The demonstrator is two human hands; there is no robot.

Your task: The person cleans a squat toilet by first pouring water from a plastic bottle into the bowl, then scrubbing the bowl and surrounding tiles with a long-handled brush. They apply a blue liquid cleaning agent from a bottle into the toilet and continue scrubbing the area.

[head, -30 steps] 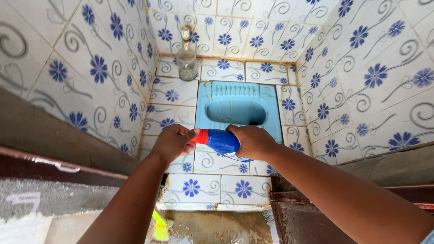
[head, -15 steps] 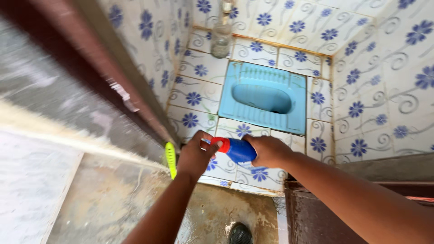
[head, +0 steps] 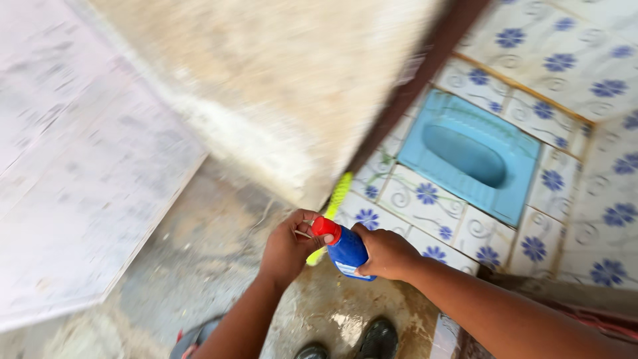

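A blue plastic bottle (head: 347, 254) with a red cap (head: 325, 229) is held low in the middle of the head view. My right hand (head: 385, 252) wraps around the bottle's body. My left hand (head: 289, 244) grips at the red cap, fingers curled over it. A yellow-green brush handle (head: 333, 203) shows just behind the hands, leaning by the door frame. Beyond the hands, to the right, lies a blue squat toilet pan (head: 468, 154) set in a floor of white tiles with blue flowers (head: 425, 196).
A rough concrete wall (head: 266, 86) and a dark door frame edge (head: 425, 60) fill the upper left and middle. Wet concrete floor (head: 199, 266) lies below. Two dark shoes (head: 375, 339) show at the bottom edge.
The view has swung left and back, out of the tiled stall, so the toilet pan now sits at the right. Both hands stay on the bottle and cap, lower in view.
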